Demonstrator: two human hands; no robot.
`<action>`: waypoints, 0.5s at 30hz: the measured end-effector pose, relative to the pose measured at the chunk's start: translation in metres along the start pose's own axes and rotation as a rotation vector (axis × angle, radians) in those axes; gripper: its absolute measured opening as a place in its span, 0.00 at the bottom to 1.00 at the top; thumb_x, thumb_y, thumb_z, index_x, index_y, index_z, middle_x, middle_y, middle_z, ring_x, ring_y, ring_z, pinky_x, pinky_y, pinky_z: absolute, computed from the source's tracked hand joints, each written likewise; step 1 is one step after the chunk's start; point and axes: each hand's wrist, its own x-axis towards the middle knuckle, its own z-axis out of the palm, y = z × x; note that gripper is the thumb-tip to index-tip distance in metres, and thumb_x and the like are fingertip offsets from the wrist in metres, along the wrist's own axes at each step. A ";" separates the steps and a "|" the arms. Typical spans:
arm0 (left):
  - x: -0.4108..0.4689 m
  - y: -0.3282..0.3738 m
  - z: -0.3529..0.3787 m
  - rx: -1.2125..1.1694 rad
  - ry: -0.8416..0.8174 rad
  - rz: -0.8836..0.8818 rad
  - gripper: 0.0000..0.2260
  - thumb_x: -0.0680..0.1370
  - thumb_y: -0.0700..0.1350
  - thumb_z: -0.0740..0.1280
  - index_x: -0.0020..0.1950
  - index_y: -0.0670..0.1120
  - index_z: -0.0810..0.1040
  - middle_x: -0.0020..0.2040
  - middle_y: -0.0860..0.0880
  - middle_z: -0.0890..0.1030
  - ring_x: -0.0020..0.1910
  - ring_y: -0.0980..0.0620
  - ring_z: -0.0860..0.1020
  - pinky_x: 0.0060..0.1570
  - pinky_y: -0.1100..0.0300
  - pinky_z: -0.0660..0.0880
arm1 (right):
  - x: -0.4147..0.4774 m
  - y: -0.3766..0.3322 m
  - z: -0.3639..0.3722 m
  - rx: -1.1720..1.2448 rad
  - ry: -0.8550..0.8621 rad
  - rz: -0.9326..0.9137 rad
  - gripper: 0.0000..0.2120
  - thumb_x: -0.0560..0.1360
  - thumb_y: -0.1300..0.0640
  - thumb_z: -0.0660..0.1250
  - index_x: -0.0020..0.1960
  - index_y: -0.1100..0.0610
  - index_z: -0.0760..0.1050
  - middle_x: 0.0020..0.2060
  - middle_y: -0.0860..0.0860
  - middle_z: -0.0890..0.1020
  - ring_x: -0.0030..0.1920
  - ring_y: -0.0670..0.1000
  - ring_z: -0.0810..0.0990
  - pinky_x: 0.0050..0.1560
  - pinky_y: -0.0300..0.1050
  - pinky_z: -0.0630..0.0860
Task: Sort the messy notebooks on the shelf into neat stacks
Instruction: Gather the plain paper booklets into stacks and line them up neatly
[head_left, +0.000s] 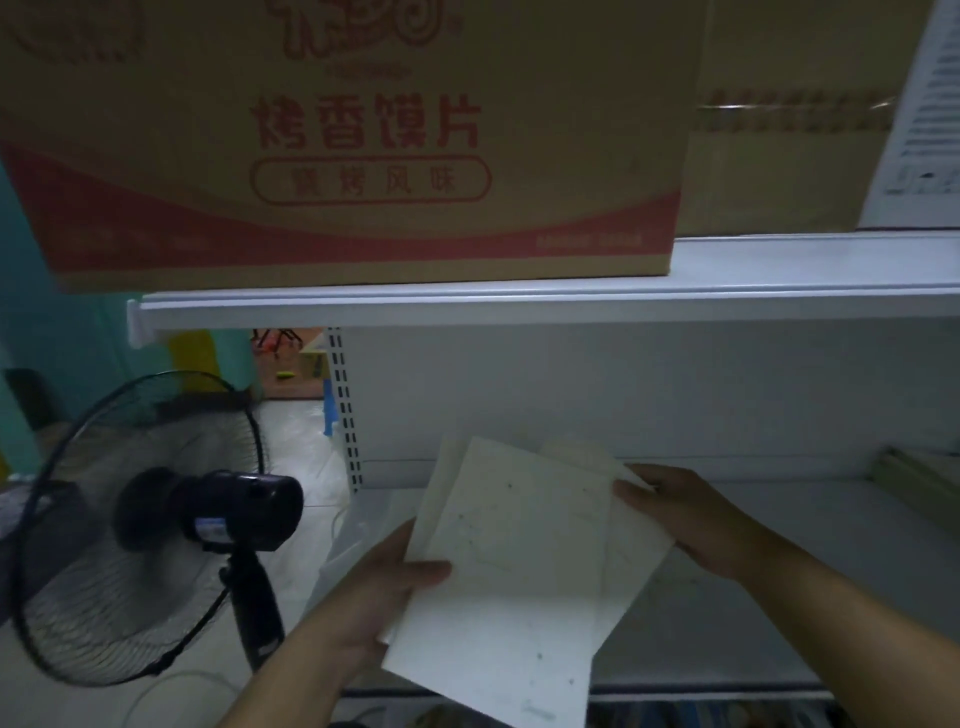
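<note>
A loose bundle of thin, pale notebooks (519, 561) is held above the left part of the lower white shelf (779, 597), fanned out and tilted. My left hand (384, 587) grips the bundle's left edge, thumb on top of the front cover. My right hand (680, 514) holds the right edge, with its fingers over the upper right corner. More greenish notebooks (914, 478) lie in a stack at the far right of the same shelf, partly cut off by the frame edge.
An upper white shelf (519, 299) carries a large cardboard box with red print (363, 145), a second brown box (779, 130) and a white carton at the right. A black standing fan (156, 519) is close to the shelf's left end.
</note>
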 end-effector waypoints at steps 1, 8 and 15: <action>0.003 0.002 0.000 -0.015 -0.009 0.013 0.29 0.62 0.37 0.71 0.63 0.45 0.74 0.56 0.38 0.81 0.53 0.36 0.80 0.51 0.44 0.78 | -0.003 0.000 -0.008 0.016 0.016 0.013 0.07 0.77 0.57 0.65 0.51 0.53 0.81 0.45 0.51 0.86 0.46 0.53 0.84 0.46 0.48 0.80; 0.025 0.007 -0.001 0.012 0.127 0.069 0.11 0.74 0.39 0.66 0.55 0.50 0.77 0.46 0.43 0.85 0.46 0.35 0.81 0.49 0.43 0.77 | -0.054 0.001 -0.099 0.159 0.132 0.146 0.14 0.73 0.55 0.69 0.55 0.60 0.78 0.45 0.56 0.85 0.43 0.55 0.85 0.38 0.43 0.81; 0.018 0.002 0.074 0.250 0.067 0.117 0.21 0.62 0.45 0.70 0.55 0.52 0.78 0.48 0.51 0.85 0.49 0.48 0.82 0.50 0.53 0.76 | -0.080 -0.004 -0.128 0.121 0.015 0.155 0.18 0.69 0.55 0.72 0.55 0.63 0.78 0.47 0.58 0.85 0.45 0.55 0.84 0.46 0.46 0.81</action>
